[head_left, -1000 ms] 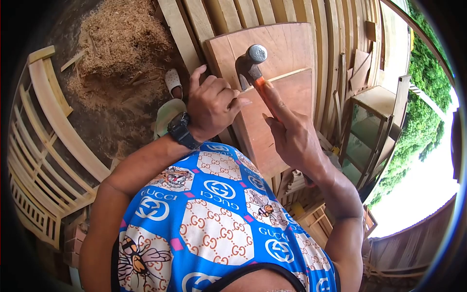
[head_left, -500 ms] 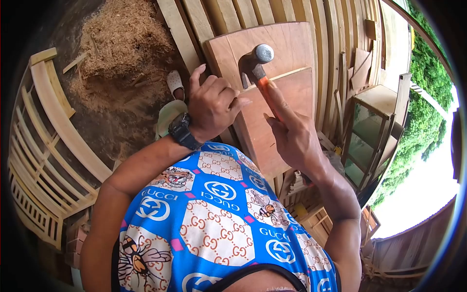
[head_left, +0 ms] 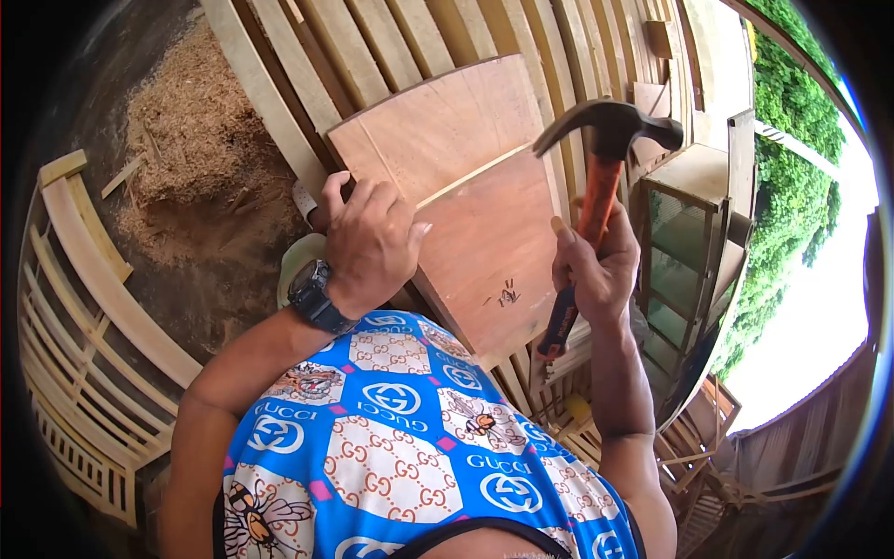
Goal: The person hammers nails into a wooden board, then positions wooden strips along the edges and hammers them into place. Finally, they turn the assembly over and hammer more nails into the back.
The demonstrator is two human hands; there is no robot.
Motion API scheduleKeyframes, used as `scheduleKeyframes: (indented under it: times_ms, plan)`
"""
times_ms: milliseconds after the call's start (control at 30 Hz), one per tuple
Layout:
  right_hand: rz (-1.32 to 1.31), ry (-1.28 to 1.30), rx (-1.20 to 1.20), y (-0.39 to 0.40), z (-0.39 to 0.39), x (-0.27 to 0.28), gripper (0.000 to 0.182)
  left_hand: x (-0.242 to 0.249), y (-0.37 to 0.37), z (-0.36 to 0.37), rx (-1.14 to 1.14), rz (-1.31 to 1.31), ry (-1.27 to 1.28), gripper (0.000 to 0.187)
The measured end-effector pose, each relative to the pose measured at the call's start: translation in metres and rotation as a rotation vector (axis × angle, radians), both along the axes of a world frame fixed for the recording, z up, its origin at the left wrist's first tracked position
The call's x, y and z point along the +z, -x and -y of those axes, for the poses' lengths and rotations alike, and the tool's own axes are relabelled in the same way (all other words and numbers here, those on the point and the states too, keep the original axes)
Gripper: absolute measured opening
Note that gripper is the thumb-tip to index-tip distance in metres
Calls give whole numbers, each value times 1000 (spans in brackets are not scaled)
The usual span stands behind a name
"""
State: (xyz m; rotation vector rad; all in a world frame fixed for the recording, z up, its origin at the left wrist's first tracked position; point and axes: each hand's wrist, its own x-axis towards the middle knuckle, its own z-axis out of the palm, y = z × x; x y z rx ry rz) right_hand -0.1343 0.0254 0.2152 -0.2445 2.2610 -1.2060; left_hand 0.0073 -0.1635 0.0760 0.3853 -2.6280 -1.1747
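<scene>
In my right hand (head_left: pixel 603 265) is a claw hammer (head_left: pixel 603 191) with an orange and black handle, its fingers wrapped around the grip. The dark hammer head is raised over the panel's right edge, claw pointing left. My left hand (head_left: pixel 372 244), with a black watch on the wrist, is at the left edge of the wooden panel (head_left: pixel 475 219). Its fingers curl downward and the thumb sticks out to the right; the fingertips are hidden. A thin pale strip (head_left: pixel 475 174) crosses the panel beside this hand. Lower on the panel lies a little heap of nails (head_left: pixel 507 295).
Long wooden slats (head_left: pixel 410 37) lie under and beyond the panel. Wood shavings (head_left: pixel 200 121) are heaped on the floor at the left, near a slatted wooden frame (head_left: pixel 88 326). To the right stands a cabinet with mesh sides (head_left: pixel 684 233).
The hammer has swung up and right, away from the strip, and its head has turned to show the claw. My left hand has moved slightly left and down. The nail heap has come into view.
</scene>
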Motion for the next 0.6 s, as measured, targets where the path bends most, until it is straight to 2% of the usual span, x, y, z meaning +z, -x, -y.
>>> scheduleKeyframes:
  times_ms: [33, 133, 233, 367, 467, 600]
  plan:
    - [5, 38, -42, 4, 2, 1, 19, 2, 4, 0, -25, 30, 20, 16]
    - [77, -100, -105, 16, -2, -2, 20, 12, 22, -9, 9, 140, 74, 19]
    - [183, -56, -203, 12, -6, -11, 24, 13, 36, -22, -4, 113, 187, 23]
    - [213, -75, -237, -1, -15, -19, 24, 12, 53, -35, -60, 81, 170, 26]
    - [195, -76, -239, -8, -24, -33, 24, -4, 82, -43, -60, -52, 84, 25]
    - [217, -63, -273, -15, -42, -54, 23, -5, 114, -59, -12, -130, 83, 18]
